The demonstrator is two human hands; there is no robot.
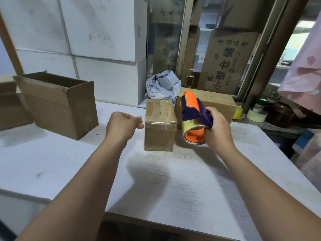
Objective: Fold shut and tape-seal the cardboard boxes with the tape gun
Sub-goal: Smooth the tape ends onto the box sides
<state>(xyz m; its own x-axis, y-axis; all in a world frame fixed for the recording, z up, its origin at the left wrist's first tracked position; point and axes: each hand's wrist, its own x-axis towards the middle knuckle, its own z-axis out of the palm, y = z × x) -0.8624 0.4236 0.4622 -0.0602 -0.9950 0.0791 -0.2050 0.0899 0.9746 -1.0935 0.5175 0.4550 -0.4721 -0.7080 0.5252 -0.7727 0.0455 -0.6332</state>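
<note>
– Toward the far edge of the tabletop (173,180), what is there?
– A small cardboard box (159,125) with its flaps shut and clear tape along its top seam and over its front edge. The left hand (123,124) is just beside its left side, fingers loosely curled, holding nothing. The right hand (218,129) grips an orange and purple tape gun (194,115), lifted just right of the box.
– How to do this step well?
– This box looks sealed. Probably rub the tape ends flat, then fetch the open box (57,103) near the far left corner, fold its flaps level, steady it with the free hand, and pull the tape straight along the seam.
– Any writing?
– A printed carton (229,61) behind glass reads "仓储" and "小型". The label on a grey mailer bag (163,87) is too small to read.
</note>
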